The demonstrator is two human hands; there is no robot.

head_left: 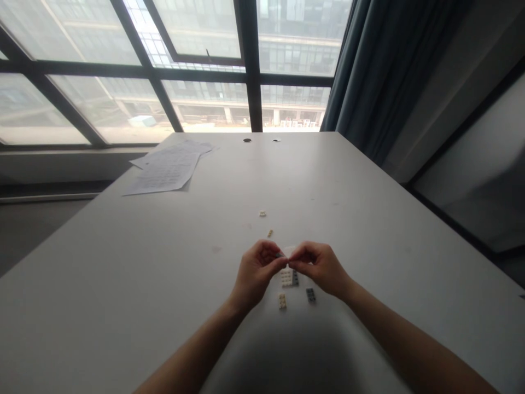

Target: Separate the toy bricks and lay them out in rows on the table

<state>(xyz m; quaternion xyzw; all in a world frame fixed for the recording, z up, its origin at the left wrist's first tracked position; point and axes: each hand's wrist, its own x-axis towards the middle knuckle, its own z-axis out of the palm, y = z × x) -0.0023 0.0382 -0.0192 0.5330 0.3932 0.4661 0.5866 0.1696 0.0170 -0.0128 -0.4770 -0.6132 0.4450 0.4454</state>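
Note:
My left hand (255, 271) is closed in a pinch with a small dark grey toy brick (279, 254) between its fingers, mostly hidden. The fingertips of my right hand (322, 268) meet those of the left, also pinched; what they hold is too small to make out. Below the fingers lies a white and grey studded block (287, 278), partly covered by the hands. Nearer to me are a cream brick (282, 301) and a dark grey brick (310, 295). A tiny yellow brick (269, 233) and a white brick (262, 213) lie beyond my hands.
All of this is on a long white table (172, 273). Printed paper sheets (170, 169) overlap its far left edge. Two round dark-centred fittings (247, 140) are at the far end, before a window. A blue-grey curtain (369, 71) hangs at the right.

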